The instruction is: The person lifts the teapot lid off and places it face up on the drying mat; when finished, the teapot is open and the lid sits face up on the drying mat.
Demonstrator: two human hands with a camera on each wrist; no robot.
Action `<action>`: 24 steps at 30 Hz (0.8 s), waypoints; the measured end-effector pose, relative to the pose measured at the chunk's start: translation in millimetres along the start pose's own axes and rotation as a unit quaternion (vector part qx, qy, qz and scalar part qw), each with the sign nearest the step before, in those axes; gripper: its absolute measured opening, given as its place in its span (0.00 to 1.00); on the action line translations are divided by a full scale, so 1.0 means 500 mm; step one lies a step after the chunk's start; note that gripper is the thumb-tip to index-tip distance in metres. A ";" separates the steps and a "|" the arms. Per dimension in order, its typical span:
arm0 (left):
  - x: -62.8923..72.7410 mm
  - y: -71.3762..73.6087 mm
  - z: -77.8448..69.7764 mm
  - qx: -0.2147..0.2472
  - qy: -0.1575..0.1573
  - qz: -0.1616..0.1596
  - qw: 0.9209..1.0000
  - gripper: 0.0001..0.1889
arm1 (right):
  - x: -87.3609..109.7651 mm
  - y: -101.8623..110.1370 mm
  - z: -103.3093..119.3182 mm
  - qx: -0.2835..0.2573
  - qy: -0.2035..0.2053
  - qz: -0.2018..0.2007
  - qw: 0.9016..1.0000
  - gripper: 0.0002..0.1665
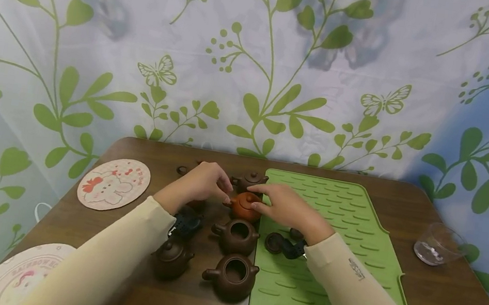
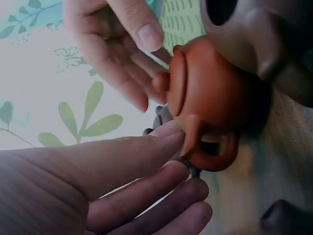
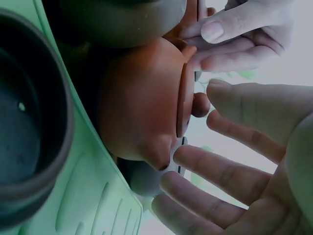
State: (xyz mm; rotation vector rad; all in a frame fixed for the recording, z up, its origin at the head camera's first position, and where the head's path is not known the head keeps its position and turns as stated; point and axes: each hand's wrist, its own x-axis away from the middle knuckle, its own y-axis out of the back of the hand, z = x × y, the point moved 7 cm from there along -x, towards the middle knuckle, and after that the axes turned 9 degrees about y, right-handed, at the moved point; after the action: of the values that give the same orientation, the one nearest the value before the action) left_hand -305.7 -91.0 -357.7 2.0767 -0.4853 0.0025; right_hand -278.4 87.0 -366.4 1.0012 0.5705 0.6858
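Note:
An orange-brown clay teapot (image 1: 246,206) with its lid on stands between the two hands, its handle toward the left. At that handle, the left hand (image 1: 208,183) pinches with thumb and index fingertip, clearest in the left wrist view beside the teapot (image 2: 215,88). My right hand (image 1: 286,205) hovers around the lid side with fingers spread and fairly straight. In the right wrist view, a small gap shows between the right hand (image 3: 244,171) and the lid knob (image 3: 200,105). Behind stands a dark teapot (image 1: 253,180); nearer are two lidless dark teapots, one (image 1: 237,237) behind another (image 1: 233,278).
A lidded dark teapot (image 1: 170,259) stands below the left wrist. Dark round lids (image 1: 275,242) lie on the green ridged mat (image 1: 322,299). A clear glass (image 1: 432,249) is at the right; a round bunny mat (image 1: 114,184) and a larger one (image 1: 21,272) lie left.

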 end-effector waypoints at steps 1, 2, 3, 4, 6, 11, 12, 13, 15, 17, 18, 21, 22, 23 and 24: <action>-0.001 -0.003 0.000 -0.002 0.002 0.002 1.000 0.11 | -0.002 0.000 0.002 0.003 0.003 0.000 1.000 0.28; -0.001 -0.005 0.001 -0.002 0.003 0.004 1.000 0.11 | -0.005 -0.001 0.003 0.006 0.006 0.001 1.000 0.27; -0.002 -0.008 0.002 -0.002 0.006 0.007 1.000 0.10 | -0.007 -0.002 0.004 0.007 0.008 0.002 1.000 0.27; -0.003 -0.012 0.003 -0.002 0.008 0.009 1.000 0.10 | -0.008 -0.003 0.004 0.008 0.011 0.003 1.000 0.27; -0.004 -0.015 0.005 -0.003 0.011 0.009 1.000 0.09 | -0.011 -0.005 0.005 0.012 0.013 0.007 1.000 0.27; -0.009 -0.022 0.009 -0.005 0.009 0.010 1.000 0.09 | -0.017 -0.010 0.005 0.013 0.019 0.012 1.000 0.25; -0.010 -0.024 0.010 -0.006 0.008 0.012 1.000 0.09 | -0.018 -0.011 0.005 0.011 0.020 0.012 1.000 0.24; -0.011 -0.025 0.012 -0.005 0.008 0.013 1.000 0.09 | -0.019 -0.011 0.004 0.009 0.022 0.012 1.000 0.23; -0.014 -0.029 0.014 -0.003 0.007 0.017 1.000 0.09 | -0.020 -0.013 0.004 0.006 0.024 0.010 1.000 0.21; -0.015 -0.031 0.016 -0.003 0.006 0.018 1.000 0.09 | -0.022 -0.014 0.002 0.002 0.024 0.008 1.000 0.20; -0.016 -0.032 0.016 -0.003 0.005 0.018 1.000 0.09 | -0.022 -0.014 0.001 0.002 0.023 0.006 1.000 0.19; -0.018 -0.034 0.017 -0.003 0.002 0.018 1.000 0.08 | -0.023 -0.015 -0.001 0.003 0.022 0.001 1.000 0.18; -0.019 -0.035 0.017 -0.002 0.002 0.019 1.000 0.08 | -0.024 -0.015 -0.002 0.004 0.023 -0.002 1.000 0.17; -0.019 -0.035 0.018 0.000 0.001 0.019 1.000 0.08 | -0.024 -0.014 -0.002 0.005 0.022 -0.005 1.000 0.17; -0.020 -0.036 0.018 0.004 0.002 0.021 1.000 0.08 | -0.024 -0.014 -0.002 0.007 0.023 -0.008 1.000 0.16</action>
State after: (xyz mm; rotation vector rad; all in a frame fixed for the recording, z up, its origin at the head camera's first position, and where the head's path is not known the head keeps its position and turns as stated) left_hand -310.4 -86.8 -379.3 2.0738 -0.5269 0.0323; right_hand -285.0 76.0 -371.5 0.9946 0.6228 0.6923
